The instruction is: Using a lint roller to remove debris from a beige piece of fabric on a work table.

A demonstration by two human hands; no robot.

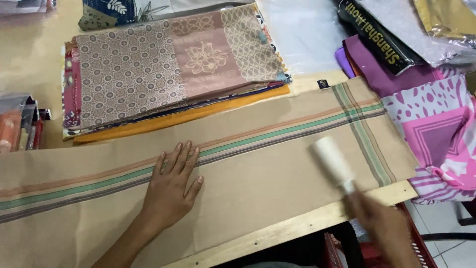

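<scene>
My right hand [384, 223] is nearest me at bottom right, blurred, fingers wrapped shut around the handle of one white lint roller [331, 163]. The roller head lies on the tan cloth [258, 183], just short of the cross-stripe band near the cloth's right end.

My left hand [171, 191] lies flat on the same cloth, palm down, fingers spread, gripping nothing. Fingertips reach the green lengthwise stripe.

Edges: the wooden table edge [277, 233] runs diagonally below the cloth, one bare strip showing. The cloth's near edge sits just inside it. The cloth's right end stops just short of the table corner. One red crate [414, 238] sits below that corner, beside my right wrist.

Open room: the plain tan stretch between my two hands is bare, and there is more to the left of my left hand.

Further out: one stack of folded patterned fabrics [163, 69] just beyond the cloth's far edge, an orange layer [148, 124] showing at its base. To the right, one pink-and-white printed fabric [436, 129], with one purple fabric [382, 72] behind it. One clear plastic sheet [302, 30] lies at the far middle. Packets [17, 124] sit at the left edge; count unclear.
</scene>
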